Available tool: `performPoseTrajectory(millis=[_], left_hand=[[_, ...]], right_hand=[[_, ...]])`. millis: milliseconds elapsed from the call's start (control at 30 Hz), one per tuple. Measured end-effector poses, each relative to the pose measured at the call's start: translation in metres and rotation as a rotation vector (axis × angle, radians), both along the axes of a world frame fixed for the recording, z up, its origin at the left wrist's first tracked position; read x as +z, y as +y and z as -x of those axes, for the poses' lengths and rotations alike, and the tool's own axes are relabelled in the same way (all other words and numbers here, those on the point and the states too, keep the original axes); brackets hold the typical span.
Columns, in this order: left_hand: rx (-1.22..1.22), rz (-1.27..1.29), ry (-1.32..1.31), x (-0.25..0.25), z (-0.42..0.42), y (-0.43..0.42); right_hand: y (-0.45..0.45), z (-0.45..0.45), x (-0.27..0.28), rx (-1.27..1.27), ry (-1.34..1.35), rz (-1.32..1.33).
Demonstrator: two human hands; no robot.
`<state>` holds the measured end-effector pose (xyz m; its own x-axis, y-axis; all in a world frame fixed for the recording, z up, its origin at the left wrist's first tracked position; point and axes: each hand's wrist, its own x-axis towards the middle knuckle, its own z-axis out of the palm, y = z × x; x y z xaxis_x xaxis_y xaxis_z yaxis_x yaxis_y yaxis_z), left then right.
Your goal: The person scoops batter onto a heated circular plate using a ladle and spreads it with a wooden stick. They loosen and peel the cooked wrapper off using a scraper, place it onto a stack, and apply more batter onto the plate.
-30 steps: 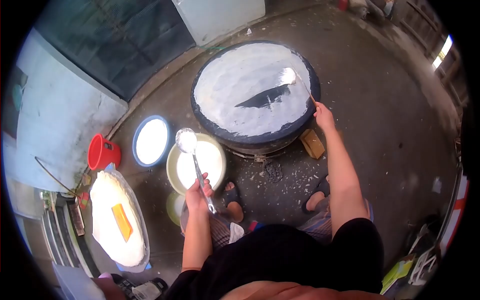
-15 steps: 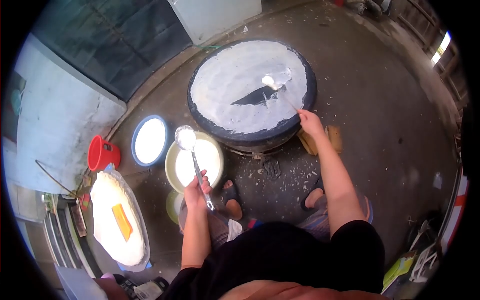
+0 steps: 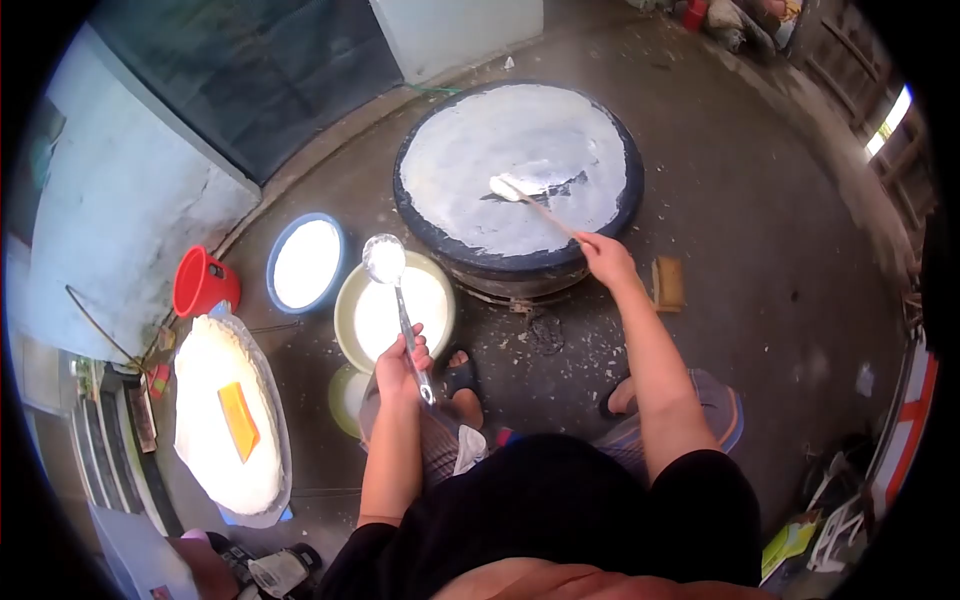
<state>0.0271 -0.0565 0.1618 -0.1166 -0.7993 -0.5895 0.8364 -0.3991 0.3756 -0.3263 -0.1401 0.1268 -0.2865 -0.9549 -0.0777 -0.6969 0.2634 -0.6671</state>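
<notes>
My right hand [image 3: 608, 261] is closed on the handle of a thin wooden spreader [image 3: 545, 214]. Its white-coated head touches the batter layer [image 3: 470, 150] on a large round black griddle [image 3: 411, 207], over a dark bare streak near the middle. My left hand [image 3: 402, 364] grips a metal ladle [image 3: 404, 318] by its handle, and the batter-smeared bowl of the ladle is held up over the edge of a cream basin [image 3: 446, 325] of white batter. Beside that stands a blue basin [image 3: 341, 262], also holding white batter.
To the left, a stack of thin white sheets [image 3: 215, 450] lies on a tray with an orange scraper [image 3: 239, 421] on top. A red bucket [image 3: 205, 285] stands behind it. A yellowish block [image 3: 668, 284] rests on the floor right of the griddle.
My right hand has moved the spreader head leftward across the griddle. Batter now covers much of the dark bare patch. My left hand still holds the ladle in nearly the same place.
</notes>
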Motion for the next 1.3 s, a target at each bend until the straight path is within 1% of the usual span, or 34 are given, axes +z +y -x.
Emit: performPoseTrajectory(millis=[33, 67, 100, 167, 200, 233, 300, 400, 433, 500, 567, 600, 633, 700, 733, 767, 833, 900, 933, 967, 1033, 1067, 1100, 1200, 1233, 1300], left_hand=[[0.01, 0.006, 0.004, 0.001, -0.001, 0.001], [0.013, 0.011, -0.04, 0.002, 0.0, 0.002], [0.014, 0.01, -0.085, 0.002, -0.001, 0.004], [0.01, 0.016, -0.094, -0.003, -0.006, 0.006], [-0.002, 0.03, -0.106, -0.004, -0.007, 0.005], [0.001, 0.029, -0.104, -0.002, -0.007, 0.005], [0.01, 0.0, -0.086, 0.003, -0.006, 0.006], [0.01, -0.002, -0.056, 0.003, -0.008, 0.007], [0.008, -0.001, -0.053, 0.001, -0.009, 0.007], [0.008, 0.015, -0.063, -0.002, -0.01, 0.007], [0.003, 0.024, -0.076, -0.004, -0.009, 0.007], [-0.003, 0.027, -0.058, -0.004, -0.009, 0.007], [-0.01, 0.031, -0.042, -0.003, -0.011, 0.007], [-0.013, 0.019, -0.031, 0.002, -0.008, 0.008], [-0.01, 0.005, -0.018, 0.005, -0.008, 0.008], [-0.011, 0.003, -0.025, 0.005, -0.008, 0.008], [-0.008, -0.004, 0.043, 0.003, -0.009, 0.011], [-0.008, 0.01, 0.004, -0.004, -0.012, 0.01], [-0.007, 0.023, -0.029, -0.006, -0.011, 0.009], [-0.01, 0.023, -0.023, -0.008, -0.01, 0.007], [-0.005, 0.034, -0.034, -0.007, -0.01, 0.006], [-0.004, 0.022, 0.015, -0.007, -0.011, 0.005], [-0.008, 0.024, 0.012, -0.006, -0.01, 0.005], [-0.023, 0.015, 0.057, -0.001, -0.008, 0.008], [-0.019, -0.001, 0.019, 0.0, -0.006, 0.008], [-0.026, -0.011, -0.015, 0.0, -0.002, 0.007]], right_hand=[[0.001, 0.003, 0.003, -0.041, 0.01, -0.004], [0.004, 0.004, 0.004, -0.141, -0.072, -0.016], [0.003, 0.004, -0.009, -0.13, -0.067, -0.018], [-0.003, 0.0, -0.055, 0.019, -0.145, 0.228], [-0.008, -0.007, -0.065, 0.099, -0.128, 0.221], [-0.005, -0.018, -0.05, 0.14, -0.079, 0.19], [0.002, -0.028, -0.011, 0.133, 0.061, 0.039], [0.015, -0.018, 0.045, 0.138, 0.261, -0.061], [0.022, -0.01, 0.044, 0.103, 0.329, 0.115], [0.034, -0.011, 0.039, 0.006, 0.523, 0.274], [0.044, -0.031, 0.024, -0.021, 0.558, 0.41], [0.051, -0.049, 0.023, 0.036, 0.572, 0.403], [0.05, -0.063, -0.007, 0.112, 0.581, 0.456], [0.059, -0.098, -0.019, 0.231, 0.595, 0.341], [0.059, -0.098, -0.024, 0.228, 0.589, 0.341], [0.059, -0.096, -0.029, 0.189, 0.622, 0.323], [0.059, -0.076, -0.036, 0.134, 0.671, 0.291], [0.06, -0.053, -0.031, 0.035, 0.605, 0.175], [0.061, -0.047, -0.023, -0.014, 0.477, 0.172], [0.064, -0.048, -0.023, -0.018, 0.483, 0.172], [0.077, -0.069, -0.024, -0.017, 0.348, 0.344], [0.083, -0.077, -0.021, 0.106, 0.379, 0.312], [0.085, -0.078, -0.021, 0.238, 0.474, 0.246], [0.065, -0.037, -0.047, 0.039, 0.625, 0.388], [0.062, -0.026, -0.031, -0.017, 0.638, 0.272], [0.057, -0.004, -0.027, -0.103, 0.565, 0.248]])
